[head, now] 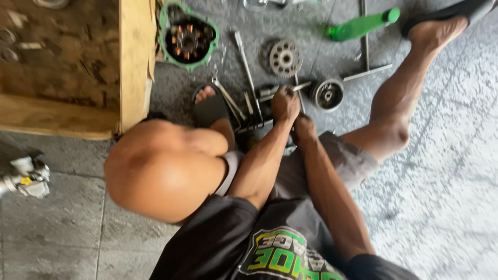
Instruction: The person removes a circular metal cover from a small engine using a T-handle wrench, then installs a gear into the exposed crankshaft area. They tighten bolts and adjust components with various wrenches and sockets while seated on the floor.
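I sit on a grey floor with my knees bent. My left hand (285, 103) is closed in a fist around a slim metal tool (302, 86) whose shaft sticks out to the right. It hovers over a cluster of wrenches (252, 111). Just below it, my right hand (304, 128) curls downward over a dark part between my legs; what it grips is hidden. A toothed gear (285, 57) and a round metal hub (328, 94) lie just beyond the hands.
An engine cover with a green gasket and copper coils (188, 37) lies beside a wooden crate (67, 67). A long socket wrench (245, 59), a T-handle wrench (365, 52) and a green bottle (363, 25) lie farther out. A metal engine part (26, 176) sits at the far left.
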